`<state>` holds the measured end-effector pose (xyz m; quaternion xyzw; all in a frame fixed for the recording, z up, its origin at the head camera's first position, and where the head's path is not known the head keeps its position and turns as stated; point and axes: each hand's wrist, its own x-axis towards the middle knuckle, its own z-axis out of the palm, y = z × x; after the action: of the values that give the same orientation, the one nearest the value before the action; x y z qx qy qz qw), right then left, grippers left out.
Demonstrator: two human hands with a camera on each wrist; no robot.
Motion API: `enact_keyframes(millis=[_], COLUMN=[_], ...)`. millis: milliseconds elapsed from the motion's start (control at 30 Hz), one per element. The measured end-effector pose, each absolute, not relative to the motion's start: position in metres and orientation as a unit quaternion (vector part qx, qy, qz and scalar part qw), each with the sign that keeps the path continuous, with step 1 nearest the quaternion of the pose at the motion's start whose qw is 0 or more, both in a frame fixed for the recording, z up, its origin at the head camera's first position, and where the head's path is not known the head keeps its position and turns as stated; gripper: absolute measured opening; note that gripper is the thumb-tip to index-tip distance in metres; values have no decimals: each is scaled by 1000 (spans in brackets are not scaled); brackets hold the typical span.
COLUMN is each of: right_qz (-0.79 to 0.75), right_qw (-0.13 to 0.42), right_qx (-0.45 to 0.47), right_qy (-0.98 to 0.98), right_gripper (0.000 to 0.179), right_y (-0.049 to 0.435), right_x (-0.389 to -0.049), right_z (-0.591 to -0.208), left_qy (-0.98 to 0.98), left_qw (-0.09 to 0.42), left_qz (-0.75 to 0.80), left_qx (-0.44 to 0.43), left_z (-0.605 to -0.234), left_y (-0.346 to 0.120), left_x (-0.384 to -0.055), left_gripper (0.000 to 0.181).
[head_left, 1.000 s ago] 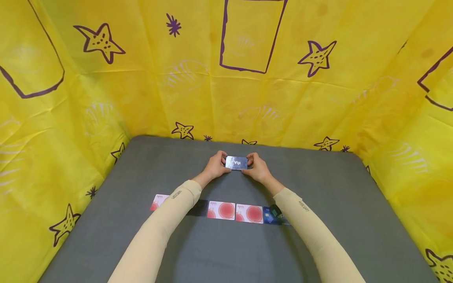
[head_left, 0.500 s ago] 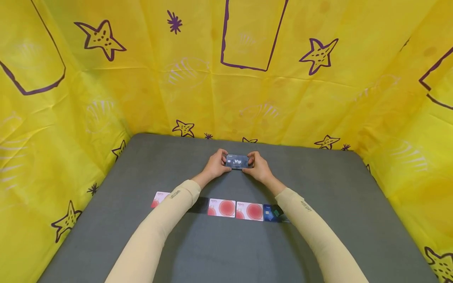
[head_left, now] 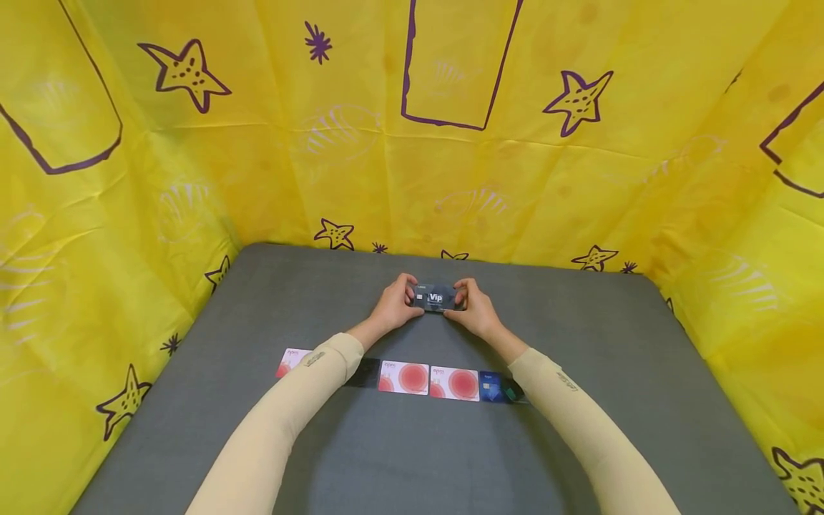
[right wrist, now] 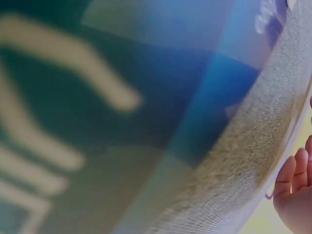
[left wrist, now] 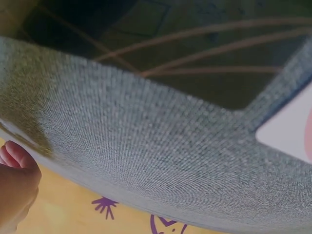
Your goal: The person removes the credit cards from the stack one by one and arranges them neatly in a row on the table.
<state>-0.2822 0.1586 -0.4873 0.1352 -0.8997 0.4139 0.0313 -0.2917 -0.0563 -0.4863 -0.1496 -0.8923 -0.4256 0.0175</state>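
Note:
A dark card [head_left: 435, 297] marked "Vip" is held between both hands near the middle of the far half of the table. My left hand [head_left: 394, 302] pinches its left end, thumb at the near edge and fingers toward the far one. On the opposite end, my right hand [head_left: 478, 309] pinches it the same way. In the left wrist view only part of the left hand [left wrist: 18, 183] shows at the lower left. The right wrist view catches the fingers of the right hand [right wrist: 296, 195] at the right edge. Neither wrist view shows the held card.
Closer to me lies a row of cards on the grey table [head_left: 412, 450]: a pink-white card [head_left: 292, 362], a dark card [head_left: 365, 373], two red-circle cards [head_left: 403, 377] and a blue card [head_left: 492, 387]. Sleeves partly cover the row. Yellow patterned cloth [head_left: 360, 172] surrounds the table.
The Vip card has shifted slightly right and tilted; its bright glare has gone and its face looks darker. Both hands keep hold of it, and the right forearm has moved slightly right.

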Motion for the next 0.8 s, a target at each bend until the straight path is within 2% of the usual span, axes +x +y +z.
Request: enact_keyframes(millis=[500,800], right_qz=[422,421], right_qw=[36,37], right_qx=[142,150], right_qy=[-895,-894], right_gripper=[60,59], right_y=[169,176], right_x=[-264,-250], right_z=[-486,-485], left_qy=[-888,-888], left_qw=[31,11], left_qz=[-428,-428], left_qx=[-167,-169], left_z=[-484,-480], left_y=[-49,-46], left_x=[-275,-261], left_gripper=[57,57])
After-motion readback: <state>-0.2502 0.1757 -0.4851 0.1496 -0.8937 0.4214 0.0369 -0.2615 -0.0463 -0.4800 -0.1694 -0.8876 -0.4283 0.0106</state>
